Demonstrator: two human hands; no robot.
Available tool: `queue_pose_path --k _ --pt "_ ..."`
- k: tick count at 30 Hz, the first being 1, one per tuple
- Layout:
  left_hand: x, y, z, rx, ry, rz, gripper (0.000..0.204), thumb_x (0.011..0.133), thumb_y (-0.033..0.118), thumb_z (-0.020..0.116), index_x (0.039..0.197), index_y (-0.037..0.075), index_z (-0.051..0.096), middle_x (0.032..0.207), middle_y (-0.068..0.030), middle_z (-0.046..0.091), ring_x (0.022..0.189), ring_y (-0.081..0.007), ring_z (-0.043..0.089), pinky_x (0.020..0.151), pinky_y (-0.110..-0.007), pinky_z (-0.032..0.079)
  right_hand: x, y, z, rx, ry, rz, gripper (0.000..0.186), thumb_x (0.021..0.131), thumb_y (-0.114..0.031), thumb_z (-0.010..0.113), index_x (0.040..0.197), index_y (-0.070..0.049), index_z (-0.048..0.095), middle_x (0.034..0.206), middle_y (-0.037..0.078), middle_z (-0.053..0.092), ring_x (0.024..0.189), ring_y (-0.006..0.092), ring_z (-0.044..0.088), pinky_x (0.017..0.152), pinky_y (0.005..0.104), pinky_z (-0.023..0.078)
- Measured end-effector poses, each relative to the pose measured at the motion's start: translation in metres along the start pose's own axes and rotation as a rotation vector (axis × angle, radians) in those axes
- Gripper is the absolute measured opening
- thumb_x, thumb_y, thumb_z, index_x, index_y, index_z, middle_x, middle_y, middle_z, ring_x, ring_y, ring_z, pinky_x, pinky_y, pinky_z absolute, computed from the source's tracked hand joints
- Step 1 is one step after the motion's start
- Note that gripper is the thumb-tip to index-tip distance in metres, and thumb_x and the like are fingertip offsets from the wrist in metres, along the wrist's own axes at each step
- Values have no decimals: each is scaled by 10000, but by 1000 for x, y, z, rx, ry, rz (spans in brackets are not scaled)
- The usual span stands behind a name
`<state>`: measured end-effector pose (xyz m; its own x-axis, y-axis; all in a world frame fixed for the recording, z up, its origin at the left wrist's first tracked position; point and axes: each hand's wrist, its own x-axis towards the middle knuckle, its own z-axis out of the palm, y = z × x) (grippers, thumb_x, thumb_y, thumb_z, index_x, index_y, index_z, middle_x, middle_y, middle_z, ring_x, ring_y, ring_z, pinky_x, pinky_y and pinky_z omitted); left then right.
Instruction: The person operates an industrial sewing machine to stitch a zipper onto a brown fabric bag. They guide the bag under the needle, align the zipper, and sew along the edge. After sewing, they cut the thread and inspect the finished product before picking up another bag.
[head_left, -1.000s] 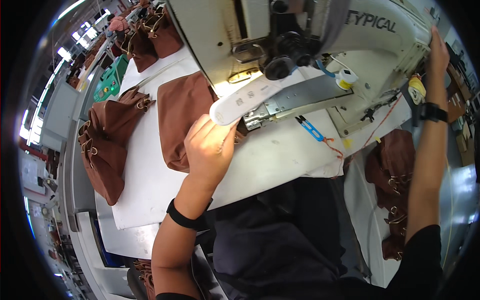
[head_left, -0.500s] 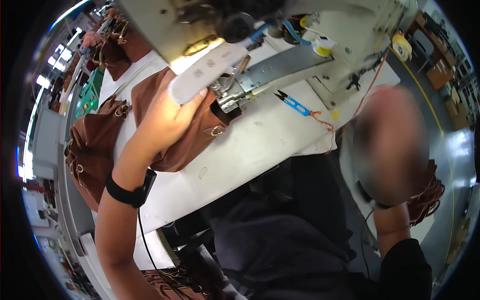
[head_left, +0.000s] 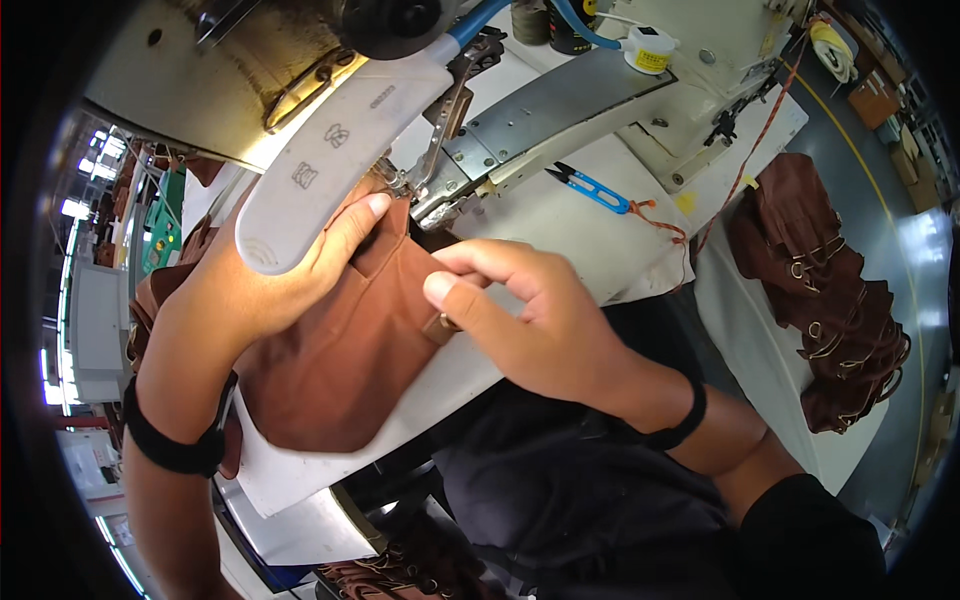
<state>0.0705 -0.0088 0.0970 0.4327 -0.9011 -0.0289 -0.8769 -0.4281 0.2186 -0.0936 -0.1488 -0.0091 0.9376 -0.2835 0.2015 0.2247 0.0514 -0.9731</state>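
A brown leather bag (head_left: 335, 365) hangs around the narrow metal arm of a sewing machine (head_left: 560, 110), its upper edge close to the presser foot (head_left: 400, 180). My left hand (head_left: 305, 280) grips the bag just left of the foot, thumb on top; a long pale guard (head_left: 325, 150) hides part of its fingers. On the bag's right edge, below the machine arm, my right hand (head_left: 550, 325) pinches the leather between thumb and fingers. A small metal fitting (head_left: 440, 328) on the bag shows beside that hand.
Blue-handled thread snips (head_left: 595, 190) lie on the white table beyond my right hand, tied to an orange cord (head_left: 655, 222). Several brown bags (head_left: 810, 290) are piled at the right. A small white bottle (head_left: 650, 50) stands on the machine. Further bags lie below the table.
My right hand has come from the far right onto the bag's edge. The bag has turned and spread toward me, still held by my left hand. The whole view has shifted.
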Motion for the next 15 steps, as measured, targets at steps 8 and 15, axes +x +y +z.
queue_pose_path --k 8,15 --pt "-13 -17 24 -750 -110 -324 290 1068 369 617 1018 97 703 938 76 672 880 -48 555 829 -257 445 30 -23 -50 -149 -130 56 238 966 -191 660 965 33 741 735 27 680 695 63 563 635 278 459" --pt "-20 -22 52 -1121 73 -425 189 1026 263 676 1077 88 728 998 28 734 949 -81 629 911 -259 457 35 -36 -50 -200 -149 43 233 895 -159 651 977 43 733 778 139 706 686 154 614 649 320 469"
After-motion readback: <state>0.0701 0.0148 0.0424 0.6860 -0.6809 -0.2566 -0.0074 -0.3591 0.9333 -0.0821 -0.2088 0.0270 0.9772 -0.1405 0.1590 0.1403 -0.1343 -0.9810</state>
